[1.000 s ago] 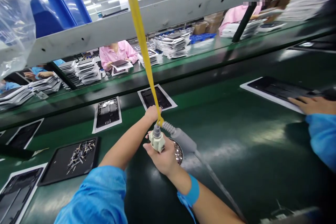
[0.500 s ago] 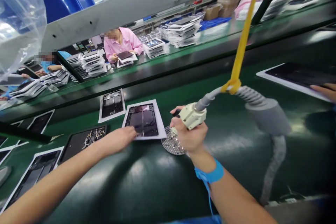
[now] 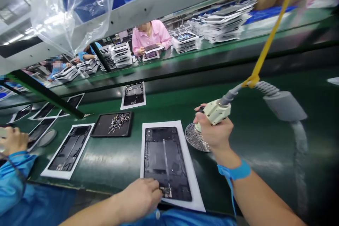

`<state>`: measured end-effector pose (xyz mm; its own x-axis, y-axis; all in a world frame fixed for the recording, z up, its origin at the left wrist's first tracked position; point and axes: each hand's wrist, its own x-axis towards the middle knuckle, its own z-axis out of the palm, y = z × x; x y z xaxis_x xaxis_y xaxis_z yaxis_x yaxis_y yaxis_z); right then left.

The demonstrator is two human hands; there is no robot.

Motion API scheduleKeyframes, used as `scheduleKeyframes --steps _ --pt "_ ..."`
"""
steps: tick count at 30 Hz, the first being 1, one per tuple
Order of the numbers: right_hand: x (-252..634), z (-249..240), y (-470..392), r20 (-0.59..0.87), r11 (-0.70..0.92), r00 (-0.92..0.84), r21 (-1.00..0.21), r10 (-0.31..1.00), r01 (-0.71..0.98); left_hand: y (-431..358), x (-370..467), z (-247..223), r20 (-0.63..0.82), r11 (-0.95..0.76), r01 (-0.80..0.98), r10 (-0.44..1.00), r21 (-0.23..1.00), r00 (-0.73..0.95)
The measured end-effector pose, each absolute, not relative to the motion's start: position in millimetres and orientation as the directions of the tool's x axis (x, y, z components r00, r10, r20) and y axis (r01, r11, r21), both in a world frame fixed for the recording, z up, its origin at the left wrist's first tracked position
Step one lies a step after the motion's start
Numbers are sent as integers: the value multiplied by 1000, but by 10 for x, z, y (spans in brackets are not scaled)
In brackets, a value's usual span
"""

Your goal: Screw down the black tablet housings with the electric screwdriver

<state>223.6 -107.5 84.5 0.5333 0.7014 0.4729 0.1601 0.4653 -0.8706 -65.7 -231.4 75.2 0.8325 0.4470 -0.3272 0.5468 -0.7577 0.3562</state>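
A flat black rectangular device panel with a pale strip down its middle (image 3: 159,152) is laid on a white rectangular paper sheet (image 3: 195,197) at the near edge of the glossy green work surface (image 3: 111,164). Its lower left corner is partly covered by the bare left hand (image 3: 141,196), whose fingers are bent; whether the panel is pinched or only touched cannot be told. A boxy cream-coloured handheld tool (image 3: 217,111) is gripped by the right hand (image 3: 215,134), the fingers wrapped closely around it, beyond the panel's right side. Below the tool a round, silvery, speckled dish (image 3: 194,137) is seen just beside the paper; contact between tool and dish cannot be made out. The tool's thick grey cable (image 3: 286,106) is hung from a yellow fabric strap (image 3: 270,46), and a light-blue band (image 3: 238,171) is worn on the right wrist. To the left, small metallic pieces (image 3: 119,122) are heaped in a shallow black rectangular tray (image 3: 100,127), with another black panel on white paper (image 3: 70,148) placed near it. Farther left, a co-worker's hand (image 3: 16,139) is seen above a blue sleeve (image 3: 18,169).
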Motion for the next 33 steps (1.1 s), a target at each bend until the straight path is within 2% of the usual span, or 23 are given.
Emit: scheduleKeyframes --steps 3,5,8,10,12,17,21,33 --pt "2232 850 -1078 439 457 548 -882 712 113 -2149 -809 932 -281 -657 600 534 457 798" --pt "2230 851 -1078 430 453 557 -885 710 105 -1881 -1029 1047 -235 -530 724 710 442 663" --pt "2230 844 -1075 429 441 560 -889 709 122 -1332 -1503 1138 -71 -251 922 956 296 283" --pt "2231 837 -1072 430 435 557 -891 710 134 -989 -1812 1147 15 -72 977 997 200 70" --pt "2233 831 -1069 435 430 556 -890 708 149 -748 -2026 1125 15 13 991 1000 133 -15" --pt "2245 812 -1069 433 433 555 -890 710 140 -560 -2076 1028 -31 1 1000 1000 17 0" --pt "2247 804 -1076 430 425 546 -894 719 144 -502 -1964 1008 -63 113 993 991 -38 -115" --pt "2242 796 -1067 447 433 526 -887 723 158 -396 -1904 973 -116 100 990 989 100 -88"
